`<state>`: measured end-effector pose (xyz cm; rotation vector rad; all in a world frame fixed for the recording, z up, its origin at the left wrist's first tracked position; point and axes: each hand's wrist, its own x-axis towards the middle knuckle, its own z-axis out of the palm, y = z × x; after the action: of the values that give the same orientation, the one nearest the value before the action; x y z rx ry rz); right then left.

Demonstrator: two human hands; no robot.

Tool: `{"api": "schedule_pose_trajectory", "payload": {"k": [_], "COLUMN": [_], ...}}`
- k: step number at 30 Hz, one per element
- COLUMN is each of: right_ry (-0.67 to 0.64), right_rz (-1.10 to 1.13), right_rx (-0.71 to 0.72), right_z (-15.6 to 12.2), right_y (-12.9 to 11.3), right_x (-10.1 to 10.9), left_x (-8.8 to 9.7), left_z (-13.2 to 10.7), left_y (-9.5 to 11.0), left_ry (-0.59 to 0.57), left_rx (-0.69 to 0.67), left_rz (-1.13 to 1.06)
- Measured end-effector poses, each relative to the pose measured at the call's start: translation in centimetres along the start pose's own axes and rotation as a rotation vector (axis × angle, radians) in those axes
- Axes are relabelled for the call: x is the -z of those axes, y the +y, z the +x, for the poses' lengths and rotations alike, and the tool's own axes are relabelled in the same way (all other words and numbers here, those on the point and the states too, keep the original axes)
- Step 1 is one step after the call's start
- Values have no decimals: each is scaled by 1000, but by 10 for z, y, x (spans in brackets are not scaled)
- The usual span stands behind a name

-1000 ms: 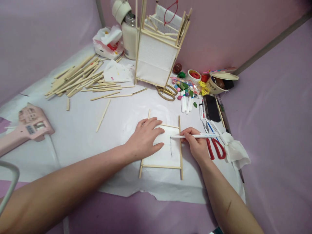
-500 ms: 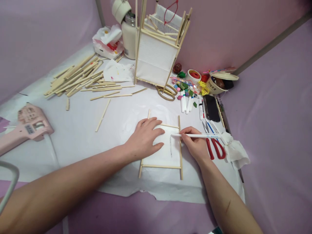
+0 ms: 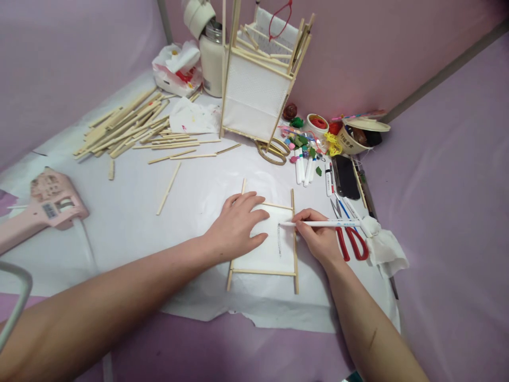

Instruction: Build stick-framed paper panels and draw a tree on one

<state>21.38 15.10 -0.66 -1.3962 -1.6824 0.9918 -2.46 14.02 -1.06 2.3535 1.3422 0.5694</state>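
Left hand (image 3: 236,225) spread flat on white panel (image 3: 274,254) inside stick frame (image 3: 263,271); right hand (image 3: 318,239) pinching pen (image 3: 326,223), tip on panel. Frame lies on white paper (image 3: 119,249); lilac walls (image 3: 67,69) around.

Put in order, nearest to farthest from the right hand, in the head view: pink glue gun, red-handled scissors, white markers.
1. Red-handled scissors, right of the right hand.
2. White markers, ahead of it.
3. Pink glue gun, far left.
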Motion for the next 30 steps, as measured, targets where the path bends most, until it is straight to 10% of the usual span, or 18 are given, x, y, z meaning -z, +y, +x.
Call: {"api": "schedule_pose_trajectory", "payload": {"k": [30], "right_ry": [-150], "right_rz": [-45], "right_rx": [114], "right_z": [2], "right_y": [-7], "right_x": [-1], "left_x": [1], "left_z": [1], "left_y": [2], "left_ry": [20], "left_rx": [14], "left_rz": [-19]}}
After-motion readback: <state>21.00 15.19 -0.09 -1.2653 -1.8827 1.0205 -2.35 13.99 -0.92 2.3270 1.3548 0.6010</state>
